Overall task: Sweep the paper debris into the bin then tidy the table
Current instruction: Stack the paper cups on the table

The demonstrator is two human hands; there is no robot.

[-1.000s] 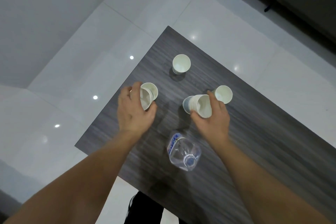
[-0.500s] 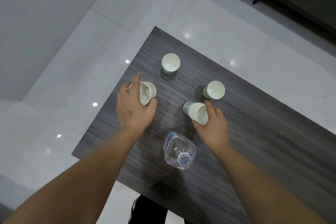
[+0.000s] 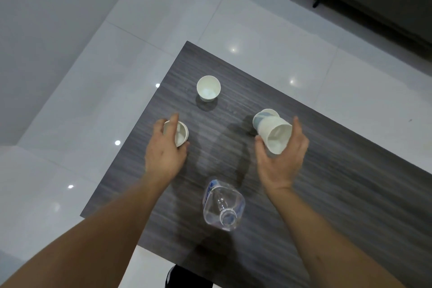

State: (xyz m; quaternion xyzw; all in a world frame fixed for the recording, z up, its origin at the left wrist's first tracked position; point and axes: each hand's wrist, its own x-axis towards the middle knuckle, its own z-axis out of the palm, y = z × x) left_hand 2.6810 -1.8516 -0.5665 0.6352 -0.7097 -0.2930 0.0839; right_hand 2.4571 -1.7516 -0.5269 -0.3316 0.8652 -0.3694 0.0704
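We hold a tilted cup stack (image 3: 273, 132) in our right grip (image 3: 280, 156) mid-bench (image 3: 350, 194), our left grip (image 3: 163, 149) curled round a cup (image 3: 181, 134) near the left edge, a lone cup (image 3: 208, 88) toward the far corner.

Both forearms are bare from the lower frame edges up to the wrists, with no sleeve reaching into view. The left hand (image 3: 164, 156) and the right hand (image 3: 280, 161) wear no gloves, rings, watch or bands. A dark shoe (image 3: 171, 276) shows at the bottom edge below the worktop.
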